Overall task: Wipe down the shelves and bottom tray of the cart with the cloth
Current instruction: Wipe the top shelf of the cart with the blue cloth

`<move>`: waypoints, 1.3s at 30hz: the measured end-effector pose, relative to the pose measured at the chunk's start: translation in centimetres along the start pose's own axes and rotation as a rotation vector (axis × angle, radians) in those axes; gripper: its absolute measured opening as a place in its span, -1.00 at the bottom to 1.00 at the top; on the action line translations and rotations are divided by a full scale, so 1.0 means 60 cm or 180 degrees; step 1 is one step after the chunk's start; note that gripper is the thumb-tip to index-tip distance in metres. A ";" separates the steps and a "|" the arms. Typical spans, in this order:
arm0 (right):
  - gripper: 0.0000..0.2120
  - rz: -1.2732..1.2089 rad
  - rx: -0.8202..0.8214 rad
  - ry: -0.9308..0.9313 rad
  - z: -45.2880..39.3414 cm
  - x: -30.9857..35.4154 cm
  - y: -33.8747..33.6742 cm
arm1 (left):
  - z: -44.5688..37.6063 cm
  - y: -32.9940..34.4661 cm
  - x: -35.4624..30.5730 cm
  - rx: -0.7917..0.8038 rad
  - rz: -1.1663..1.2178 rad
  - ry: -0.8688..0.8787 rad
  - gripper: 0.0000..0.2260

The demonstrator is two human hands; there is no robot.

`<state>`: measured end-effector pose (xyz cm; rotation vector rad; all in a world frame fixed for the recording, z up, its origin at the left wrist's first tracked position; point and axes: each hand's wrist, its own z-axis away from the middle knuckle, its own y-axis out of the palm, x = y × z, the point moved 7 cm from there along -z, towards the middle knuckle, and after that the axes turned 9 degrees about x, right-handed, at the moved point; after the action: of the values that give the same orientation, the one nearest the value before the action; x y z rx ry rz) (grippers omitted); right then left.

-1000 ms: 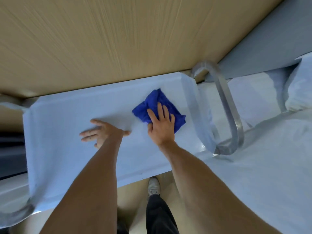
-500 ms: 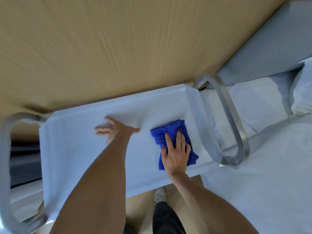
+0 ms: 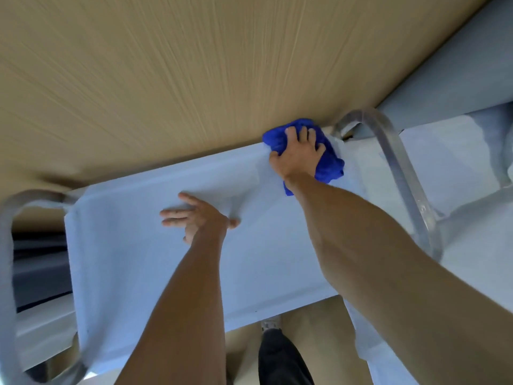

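Note:
The cart's white top shelf (image 3: 133, 262) stretches across the middle of the view. A bunched blue cloth (image 3: 329, 165) lies at the shelf's far right corner, against the raised back rim. My right hand (image 3: 298, 154) presses down on the cloth with fingers spread and slightly curled over it. My left hand (image 3: 198, 218) rests flat on the shelf's middle, fingers straight and pointing left, holding nothing. Lower shelves are hidden under the top one.
Silver tube handles close the cart's ends at the right (image 3: 399, 173) and the left (image 3: 7, 273). A tan wood wall (image 3: 166, 79) rises just behind the cart. White bedding (image 3: 458, 273) lies to the right. My shoe (image 3: 270, 325) shows below the shelf's near edge.
My right hand slid the cloth from the shelf's near right part up to the far right corner. My left hand stayed flat on the shelf's middle.

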<state>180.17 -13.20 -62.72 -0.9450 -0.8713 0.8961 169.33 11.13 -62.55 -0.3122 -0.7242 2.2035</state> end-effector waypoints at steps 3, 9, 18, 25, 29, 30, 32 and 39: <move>-0.47 -0.0091 0.0044 -0.1033 0.069 0.119 0.049 | 0.005 0.000 0.004 -0.0025 0.0159 -0.0019 0.33; -0.48 0.0130 0.0141 -0.1355 0.099 0.132 0.086 | 0.008 -0.001 0.009 -0.0110 0.0445 0.0005 0.31; -0.41 -0.0111 -0.0251 0.0294 -0.018 -0.066 0.010 | 0.007 0.019 -0.012 -0.0101 0.0249 0.0162 0.30; -0.46 0.0056 -0.0297 -0.0033 0.173 -0.074 0.081 | 0.010 0.013 -0.014 -0.0164 0.0172 0.0123 0.31; -0.44 0.0052 -0.0173 0.0246 0.390 -0.115 0.143 | 0.025 0.016 -0.014 -0.0130 0.0169 0.0217 0.30; -0.43 0.0094 -0.0009 0.0235 0.426 -0.123 0.156 | 0.028 0.015 -0.012 -0.0112 0.0182 0.0207 0.30; -0.44 0.0113 0.0228 0.0110 0.437 -0.131 0.159 | 0.028 0.011 -0.009 -0.0132 0.0172 0.0177 0.31; -0.46 -0.0097 -0.0352 0.0252 0.093 -0.126 0.050 | 0.006 0.006 -0.040 -0.0108 0.0199 0.0079 0.30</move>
<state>171.67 -17.53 -65.26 -1.0533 -0.8720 0.7855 170.54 9.00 -62.47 -0.3836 -0.7480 2.2441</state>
